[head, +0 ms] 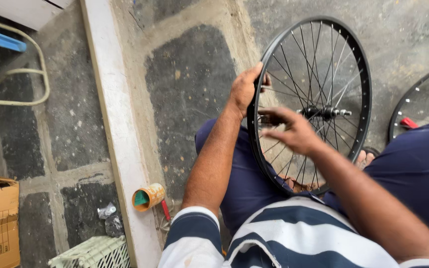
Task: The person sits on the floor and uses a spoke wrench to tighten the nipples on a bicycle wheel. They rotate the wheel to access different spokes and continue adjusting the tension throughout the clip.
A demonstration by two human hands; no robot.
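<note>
We hold a black bicycle wheel [353,59] upright between our knees, above the stone floor [189,84]. Our left hand [244,89] closes its fingers on the rim; our right hand [294,131] rests on the spokes, fingers spread loosely. An orange can [148,197] lies nearby.

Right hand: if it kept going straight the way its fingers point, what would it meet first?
Most likely the spokes of the black wheel: the right hand points left across them, toward the rim held by the left hand. Depth is unclear.
</note>
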